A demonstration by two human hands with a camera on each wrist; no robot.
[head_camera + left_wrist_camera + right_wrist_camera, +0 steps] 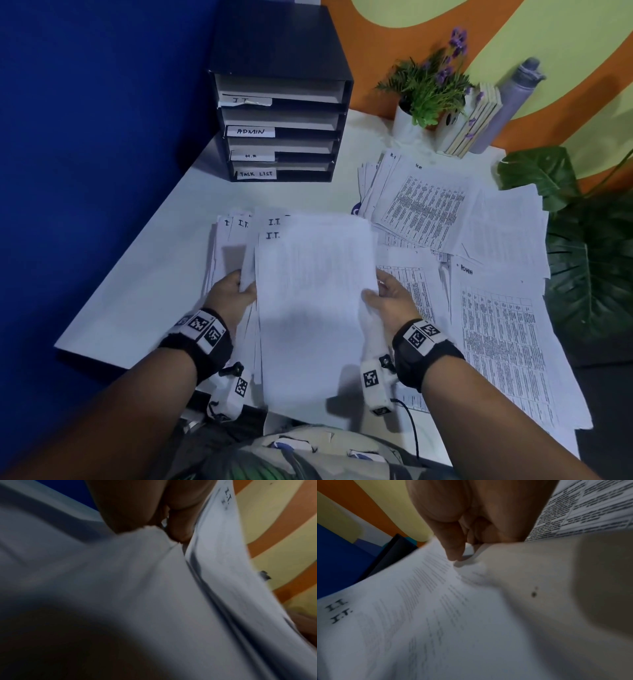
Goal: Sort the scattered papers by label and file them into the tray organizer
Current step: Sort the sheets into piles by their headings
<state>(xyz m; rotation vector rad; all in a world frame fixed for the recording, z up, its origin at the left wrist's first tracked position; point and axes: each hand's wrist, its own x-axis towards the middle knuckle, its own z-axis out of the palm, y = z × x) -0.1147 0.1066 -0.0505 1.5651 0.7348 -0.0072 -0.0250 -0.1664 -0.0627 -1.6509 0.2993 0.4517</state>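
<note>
A stack of white sheets marked I.T. [311, 301] is held over the table's near edge. My left hand [236, 291] grips its left side, thumb on top of the sheets [214, 561]. My right hand [383, 301] pinches its right edge, thumb on the top sheet [436, 608]. More I.T. sheets [233, 233] lie fanned beneath on the left. The black tray organizer [281, 102] stands at the back, its shelves labelled IT, ADMIN, H.R and TASK LIST. A pile marked H.R [424, 205] and a sheet marked ADMIN [500, 329] lie to the right.
A potted plant with purple flowers [428, 89], some books [469, 123] and a grey bottle [507, 102] stand at the back right. Large green leaves [582, 246] overhang the table's right side. A blue wall [85, 137] runs along the left.
</note>
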